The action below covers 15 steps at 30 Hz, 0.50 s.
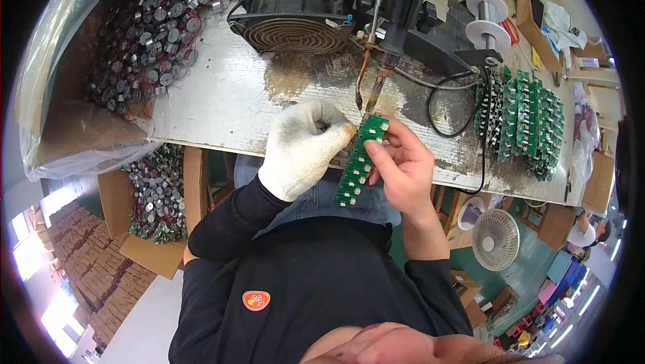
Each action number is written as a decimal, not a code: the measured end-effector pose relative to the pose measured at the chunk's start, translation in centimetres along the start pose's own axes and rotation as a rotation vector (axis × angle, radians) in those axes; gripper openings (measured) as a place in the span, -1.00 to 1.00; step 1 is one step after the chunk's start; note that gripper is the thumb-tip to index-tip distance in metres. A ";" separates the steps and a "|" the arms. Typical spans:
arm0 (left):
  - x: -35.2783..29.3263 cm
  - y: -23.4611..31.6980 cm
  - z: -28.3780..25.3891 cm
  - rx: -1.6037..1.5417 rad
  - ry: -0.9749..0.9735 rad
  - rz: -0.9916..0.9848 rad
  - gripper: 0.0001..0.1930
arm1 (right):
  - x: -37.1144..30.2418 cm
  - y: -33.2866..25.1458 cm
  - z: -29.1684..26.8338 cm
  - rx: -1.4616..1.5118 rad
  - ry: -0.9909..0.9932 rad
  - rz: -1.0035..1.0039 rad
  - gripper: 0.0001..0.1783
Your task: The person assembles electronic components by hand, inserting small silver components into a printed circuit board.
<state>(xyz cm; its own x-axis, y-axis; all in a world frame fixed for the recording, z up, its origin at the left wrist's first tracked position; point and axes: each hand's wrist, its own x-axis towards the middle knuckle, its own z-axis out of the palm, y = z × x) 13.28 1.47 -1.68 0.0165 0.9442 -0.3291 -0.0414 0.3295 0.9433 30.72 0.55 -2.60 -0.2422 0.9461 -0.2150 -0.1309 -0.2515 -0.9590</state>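
A long strip of green circuit boards (356,169) with small white connectors slants below the soldering iron (377,92). My bare right hand (408,172) grips its right edge, thumb on top and fingers curled beneath. My left hand (302,145), in a white glove with a stained fingertip, is closed near the strip's upper end. Whatever its pinched fingers hold is hidden. Just above that end, the iron's tip and a thin copper-coloured solder feed tube (363,78) point downward, close to the board.
Small round metal motors (168,34) with red wires are heaped at the left; more fill a cardboard box (195,189) below. A black blower fan (292,21) stands behind. Stacked green board strips (527,118), solder spools (487,11) and a black cable (433,118) are rightward.
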 end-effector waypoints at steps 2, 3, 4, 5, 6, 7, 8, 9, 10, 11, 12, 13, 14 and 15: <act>-0.1 0.5 0.1 -0.011 0.002 -0.040 -0.84 | -0.1 0.1 0.0 -0.001 0.004 0.002 -0.64; -0.2 0.7 0.1 -0.022 0.002 -0.079 -0.83 | -0.1 0.1 0.0 0.005 0.000 0.007 -0.62; -0.2 0.6 0.1 -0.022 0.002 -0.079 -0.83 | -0.1 0.1 0.0 0.012 -0.004 0.012 -0.60; -0.2 0.5 0.1 -0.040 -0.002 -0.085 -0.83 | -0.1 0.1 0.0 0.011 -0.004 0.011 -0.60; -0.2 0.4 0.0 -0.057 -0.004 -0.091 -0.82 | -0.2 0.2 0.0 0.009 -0.013 -0.012 -0.57; -0.1 0.3 0.0 -0.057 -0.003 -0.090 -0.82 | -0.3 0.2 0.1 0.006 -0.023 -0.035 -0.54; -0.1 0.1 -0.1 -0.048 -0.005 -0.084 -0.82 | -0.3 0.3 0.0 0.006 -0.024 -0.035 -0.54; -0.1 0.0 -0.1 -0.039 -0.008 -0.078 -0.81 | -0.4 0.3 -0.3 0.003 -0.041 -0.021 -0.51; -0.1 0.1 -0.1 -0.040 -0.008 -0.078 -0.81 | -0.4 0.3 -0.4 0.000 -0.058 -0.007 -0.49; -0.2 0.3 0.0 -0.079 -0.015 -0.094 -0.81 | -0.4 0.3 -0.3 -0.001 -0.058 -0.006 -0.49; -0.2 0.4 0.0 -0.117 -0.021 -0.109 -0.80 | -0.4 0.2 -0.2 0.003 -0.048 0.003 -0.49; -0.1 0.3 0.0 -0.118 -0.021 -0.110 -0.80 | -0.4 0.2 -0.1 0.007 -0.037 0.011 -0.49; 0.0 0.2 0.0 -0.105 -0.014 -0.103 -0.81 | -0.4 0.1 -0.1 0.006 -0.037 0.013 -0.49; 0.0 0.1 0.1 -0.088 -0.004 -0.094 -0.81 | -0.4 0.1 0.0 0.007 -0.039 0.018 -0.49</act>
<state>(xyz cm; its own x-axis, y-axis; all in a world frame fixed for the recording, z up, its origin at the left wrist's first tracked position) 13.33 1.50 -1.59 0.0284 0.9091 -0.4155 -0.1274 0.4156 0.9006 30.85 0.18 -2.60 -0.2814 0.9330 -0.2245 -0.1325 -0.2695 -0.9538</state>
